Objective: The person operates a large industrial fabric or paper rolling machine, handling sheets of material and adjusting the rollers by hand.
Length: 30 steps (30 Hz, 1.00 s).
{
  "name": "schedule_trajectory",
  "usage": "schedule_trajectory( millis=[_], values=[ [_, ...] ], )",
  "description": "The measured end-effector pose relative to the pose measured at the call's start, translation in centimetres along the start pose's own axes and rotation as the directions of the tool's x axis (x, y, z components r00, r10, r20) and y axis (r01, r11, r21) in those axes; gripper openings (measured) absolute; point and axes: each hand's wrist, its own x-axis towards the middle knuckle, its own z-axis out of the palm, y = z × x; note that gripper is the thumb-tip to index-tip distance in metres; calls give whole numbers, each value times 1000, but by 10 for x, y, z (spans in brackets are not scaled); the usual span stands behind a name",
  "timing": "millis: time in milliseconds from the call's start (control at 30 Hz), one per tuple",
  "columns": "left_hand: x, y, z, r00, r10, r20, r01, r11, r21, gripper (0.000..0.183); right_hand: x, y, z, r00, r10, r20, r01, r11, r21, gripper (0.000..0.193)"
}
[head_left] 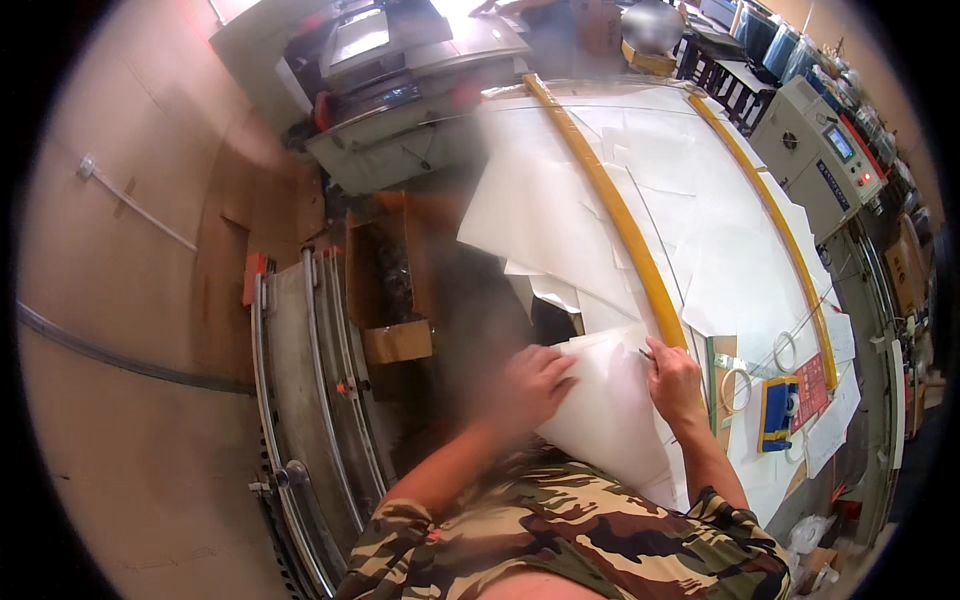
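A white, slightly see-through sheet (612,395) lies at the near edge of the table, against my body. My left hand (537,385) is closed at its left edge, fingers curled over the sheet. On the sheet's right side, my right hand (676,382) is closed around a small thin dark thing (646,353); only its tip shows, so its kind cannot be told. Just beyond that hand runs a long yellow bar (625,225), lying across white sheets (545,220) spread on the table.
A second yellow bar (775,220) lies farther right. Tape rolls (736,391) and a blue-and-yellow tape dispenser (777,412) sit to the right. A control box (815,150) with a small screen stands beyond. Left are metal rails (330,380) and an open cardboard box (400,342).
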Motion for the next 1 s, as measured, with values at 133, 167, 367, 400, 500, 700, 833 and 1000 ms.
schedule_trajectory(
  millis=[133, 167, 367, 400, 500, 700, 833, 1000],
  values=[
    [59, 9, 24, 986, 168, -8, -168, 986, -10, 24, 32, -34, -21, 990, -134, -39, 138, 975, 172, 32],
    [63, 3, 25, 984, 172, 45, -170, 985, -37, 23, 41, -42, -22, 983, -184, -29, 186, 964, 192, 30],
    [73, -30, -22, 978, 198, -61, -197, 980, 26, 22, 93, -84, 0, 961, -265, -76, 275, 922, 273, 25],
    [73, -40, -31, 977, 203, -65, -202, 979, 11, 22, 99, -93, 7, 979, -190, -74, 204, 919, 336, 29],
    [73, -69, -64, 952, 215, -216, -199, 975, 94, 21, 121, -118, 31, 992, 125, -1, -86, 687, 722, 46],
    [45, -104, -81, 780, -474, -409, 254, 837, -484, 12, 131, -167, 49, 855, -122, 504, -450, -657, 604, 83],
    [45, -112, -72, 785, -229, -575, 44, 947, -317, 14, 130, -197, 59, 842, -312, 440, -481, -802, 354, 85],
    [42, -118, -81, 795, -87, -601, 95, 995, -18, 16, 129, -215, 66, 830, -333, 447, -484, -829, 281, 83]
  ],
)
